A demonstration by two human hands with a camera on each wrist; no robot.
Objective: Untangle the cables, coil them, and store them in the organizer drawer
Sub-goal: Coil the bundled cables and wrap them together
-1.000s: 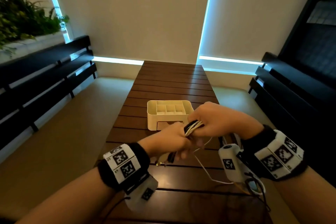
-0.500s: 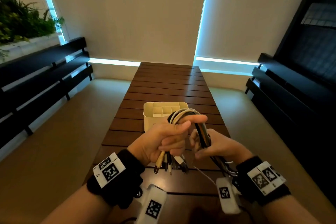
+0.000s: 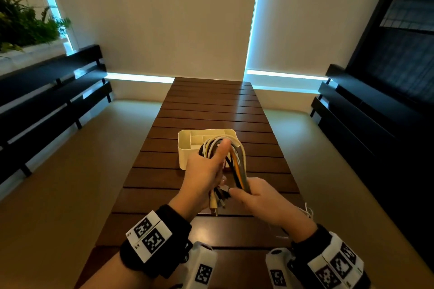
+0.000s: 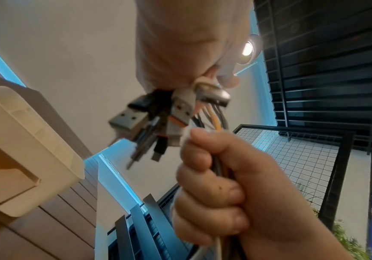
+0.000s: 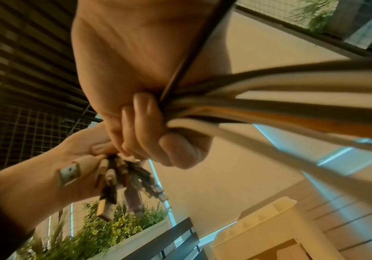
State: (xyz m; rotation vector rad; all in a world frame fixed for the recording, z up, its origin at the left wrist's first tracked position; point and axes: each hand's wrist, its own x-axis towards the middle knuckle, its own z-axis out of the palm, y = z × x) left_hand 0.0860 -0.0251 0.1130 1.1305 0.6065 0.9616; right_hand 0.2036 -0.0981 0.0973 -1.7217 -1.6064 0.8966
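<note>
A bundle of white, black and orange cables is folded into an upright loop above the table. My left hand grips one leg of the loop, thumb raised along it. Several plugs hang below that fist, also seen as plugs in the left wrist view. My right hand grips the other leg, nearer to me; the right hand has its fingers curled round the strands. Cables stream out of the right hand. The cream organizer stands behind the loop, its drawer pushed in.
The organizer sits mid-way along a slatted brown wooden table. A thin white cable lies by the table's right edge near my right wrist. Dark benches flank both sides, and a planter stands at the far left.
The hands came up from low over the table and drew apart. The bundle now stands folded in a loop, and my right hand has slid down its near leg towards me.
</note>
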